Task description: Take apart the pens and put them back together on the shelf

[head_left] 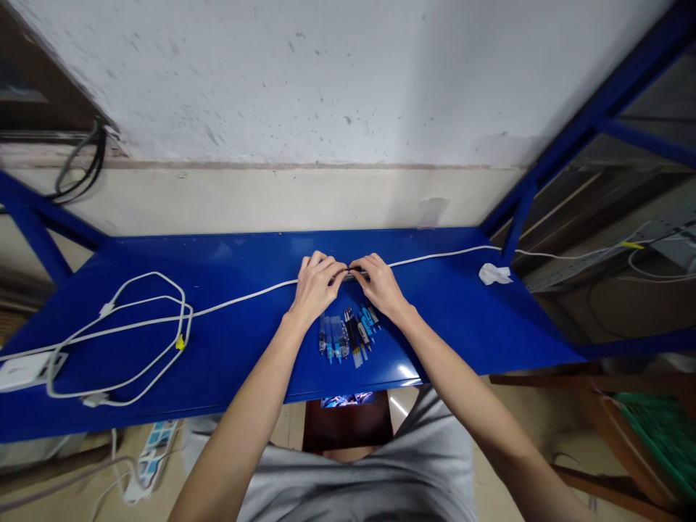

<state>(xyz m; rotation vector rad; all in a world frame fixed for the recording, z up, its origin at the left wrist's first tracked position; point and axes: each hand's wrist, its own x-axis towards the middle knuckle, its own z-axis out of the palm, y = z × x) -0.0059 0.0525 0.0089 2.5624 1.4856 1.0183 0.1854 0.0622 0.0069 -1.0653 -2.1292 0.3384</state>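
Over the middle of the blue table [244, 341], my left hand [317, 283] and my right hand [378, 284] meet almost fingertip to fingertip. Each is pinched on one small dark piece between them, too small to identify. A long white cable [250, 296] runs across the table behind or under both hands. Just in front of the hands lie several clear and blue pen barrels [333, 337], several thin dark and yellowish refills [353, 337], and several blue and grey pen parts [367, 324].
Looped white cable [154, 274] with a yellow tag lies at the left, near a white adapter [25, 371]. Crumpled white tissue [494, 274] is at the right. A wall [326, 199] stands behind, with blue frame posts [514, 225] at the sides. A lit screen [346, 400] shows below the front edge.
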